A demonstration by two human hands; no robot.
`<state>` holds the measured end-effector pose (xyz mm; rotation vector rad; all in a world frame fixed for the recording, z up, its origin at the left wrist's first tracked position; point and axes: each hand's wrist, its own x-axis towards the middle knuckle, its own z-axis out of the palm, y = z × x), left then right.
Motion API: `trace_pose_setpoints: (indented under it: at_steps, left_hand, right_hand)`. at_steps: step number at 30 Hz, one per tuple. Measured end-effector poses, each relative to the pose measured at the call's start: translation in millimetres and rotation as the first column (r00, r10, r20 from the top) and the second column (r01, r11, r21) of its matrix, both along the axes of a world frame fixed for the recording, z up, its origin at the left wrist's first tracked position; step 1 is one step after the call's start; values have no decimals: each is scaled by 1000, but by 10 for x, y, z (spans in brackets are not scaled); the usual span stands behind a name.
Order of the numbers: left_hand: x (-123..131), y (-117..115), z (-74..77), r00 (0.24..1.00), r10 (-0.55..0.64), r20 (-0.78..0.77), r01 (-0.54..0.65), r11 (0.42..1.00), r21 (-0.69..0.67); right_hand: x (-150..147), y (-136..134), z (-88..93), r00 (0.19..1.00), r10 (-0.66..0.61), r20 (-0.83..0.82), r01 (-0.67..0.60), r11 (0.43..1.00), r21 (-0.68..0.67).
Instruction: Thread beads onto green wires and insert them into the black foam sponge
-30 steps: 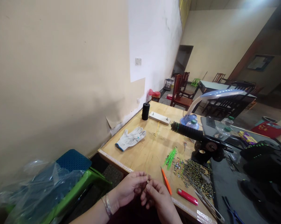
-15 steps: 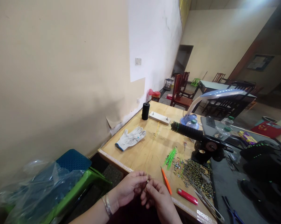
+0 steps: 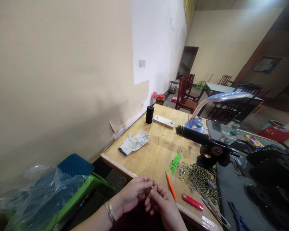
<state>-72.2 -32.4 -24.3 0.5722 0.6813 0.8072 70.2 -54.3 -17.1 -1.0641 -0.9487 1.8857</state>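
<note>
My left hand (image 3: 133, 193) and my right hand (image 3: 161, 202) meet at the near edge of the wooden table (image 3: 146, 154), fingertips pinched together on a tiny pale piece too small to name. An orange stick (image 3: 170, 186) lies just right of them. A red lighter (image 3: 193, 202) rests beyond my right hand. A heap of small striped beads (image 3: 201, 180) and a bundle of green strands (image 3: 175, 162) lie farther in.
A white work glove (image 3: 134, 142), a black spool (image 3: 149, 114) and a white strip block (image 3: 164, 121) sit toward the wall. A black clamp stand (image 3: 208, 148), a blue desk lamp (image 3: 211, 103), scissors (image 3: 215, 212) and pliers (image 3: 238, 218) lie right. A green stool (image 3: 72, 189) stands left.
</note>
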Motion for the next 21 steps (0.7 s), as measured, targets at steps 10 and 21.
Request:
trace_pose_setpoints:
  at_steps: [10, 21]
  left_hand:
    - [3, -5, 48, 1000, -7, 5, 6, 1000, 10]
    - [-12, -19, 84, 999, -8, -33, 8, 1000, 26]
  right_hand:
    - [-5, -12, -3, 1000, -2, 2, 2, 1000, 5]
    - [10, -21, -21, 1000, -3, -3, 3, 1000, 6]
